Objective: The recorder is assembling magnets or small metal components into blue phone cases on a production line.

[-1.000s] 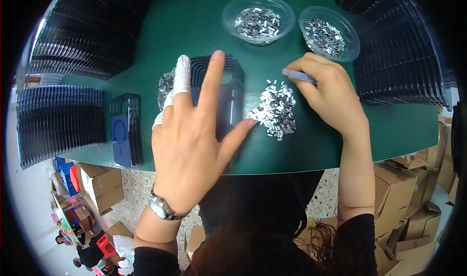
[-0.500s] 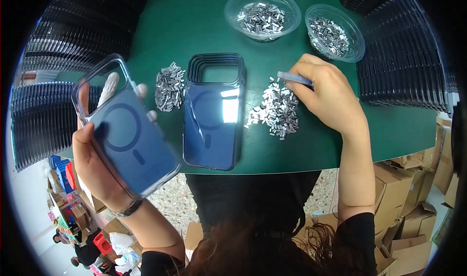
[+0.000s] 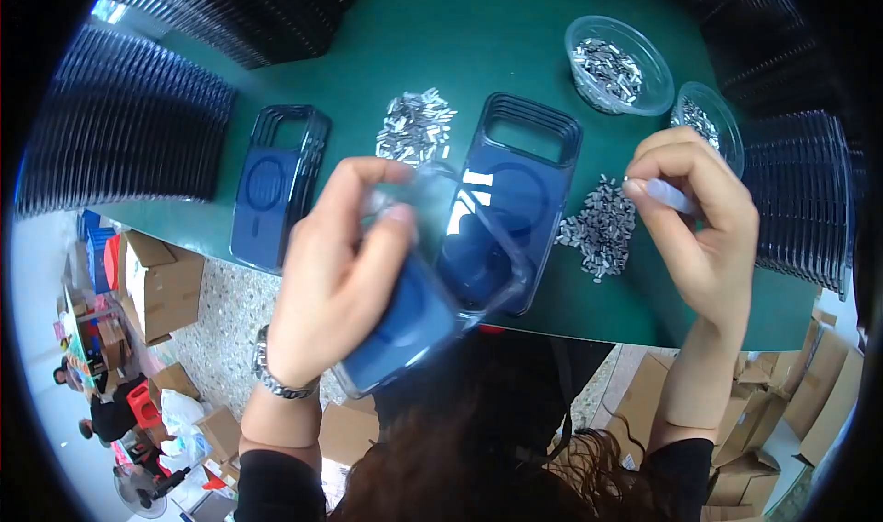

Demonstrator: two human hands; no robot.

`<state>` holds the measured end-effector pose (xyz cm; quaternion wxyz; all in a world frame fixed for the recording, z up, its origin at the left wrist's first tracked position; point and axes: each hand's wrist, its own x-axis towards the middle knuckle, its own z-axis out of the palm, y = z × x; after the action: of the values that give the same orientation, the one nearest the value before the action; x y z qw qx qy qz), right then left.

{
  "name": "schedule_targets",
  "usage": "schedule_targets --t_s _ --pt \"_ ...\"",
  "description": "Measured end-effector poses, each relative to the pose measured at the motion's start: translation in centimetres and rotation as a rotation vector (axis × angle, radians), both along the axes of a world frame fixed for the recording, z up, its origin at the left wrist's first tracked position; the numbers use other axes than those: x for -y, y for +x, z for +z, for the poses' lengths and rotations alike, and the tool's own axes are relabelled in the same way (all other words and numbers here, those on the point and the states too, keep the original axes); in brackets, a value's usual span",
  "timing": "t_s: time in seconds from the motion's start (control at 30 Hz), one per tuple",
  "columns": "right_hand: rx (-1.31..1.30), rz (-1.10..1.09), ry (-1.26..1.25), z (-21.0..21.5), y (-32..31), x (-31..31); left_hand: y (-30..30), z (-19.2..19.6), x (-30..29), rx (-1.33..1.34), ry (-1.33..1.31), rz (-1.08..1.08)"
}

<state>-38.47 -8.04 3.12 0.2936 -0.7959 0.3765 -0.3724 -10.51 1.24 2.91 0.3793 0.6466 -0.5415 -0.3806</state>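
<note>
A green counter (image 3: 441, 39) spreads before you; take the middle stack (image 3: 538, 177), nested blue phone cases lying flat, as your landmark. Far to its left stands a long dark row of cases (image 3: 138, 122); to its right, another row (image 3: 796, 205).

Your left hand (image 3: 336, 255) is at the stack's lower left, thumb and fingers pinching a single held case (image 3: 405, 333) near one end. That case is tilted, raised in front of the stack's lower left part, and blurred; whether they touch, you cannot tell. Your right hand (image 3: 704, 218) is right of the stack, fingers curled, thumb and fingertips closed on a pale stick (image 3: 670, 196).

Left of the stack lies a shorter stack (image 3: 267, 191). Beyond its upper right are two clear bowls, one nearer (image 3: 653, 69) and one farther (image 3: 728, 122), holding metal bits. Loose bits lie in a left pile (image 3: 416, 128) by the stack's upper left and a right pile (image 3: 602, 232) just beside its right edge.

The held case should feel light, with a stiff back, a slightly springy rim and a slick, scuff-prone gloss. Its long edges look the safest grip; the thin frame around the opening would likely flex.
</note>
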Motion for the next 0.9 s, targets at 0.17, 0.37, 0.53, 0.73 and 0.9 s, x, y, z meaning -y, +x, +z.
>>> schedule_targets --t_s 0.17,0.37,0.53,0.73,0.9 --pt "-0.104 0.375 -0.109 3.6 5.3 0.1 0.3 1.1 0.0 0.121 0.016 -0.225" --pt "-0.391 0.495 -0.304 2.8 7.7 -0.3 0.0 -0.3 0.3 0.002 -0.156 -0.298" --pt "-0.541 0.490 -0.367 3.0 8.0 -1.0 0.3 -0.1 0.4 -0.058 -0.019 -0.322" --pt "-0.545 0.359 -0.262 2.7 8.1 -1.0 0.6 -0.6 0.5 -0.012 -0.105 -0.329" --pt "-0.323 0.458 0.040 1.8 7.9 -0.2 1.1 -0.9 0.5 0.034 -0.119 -0.359"
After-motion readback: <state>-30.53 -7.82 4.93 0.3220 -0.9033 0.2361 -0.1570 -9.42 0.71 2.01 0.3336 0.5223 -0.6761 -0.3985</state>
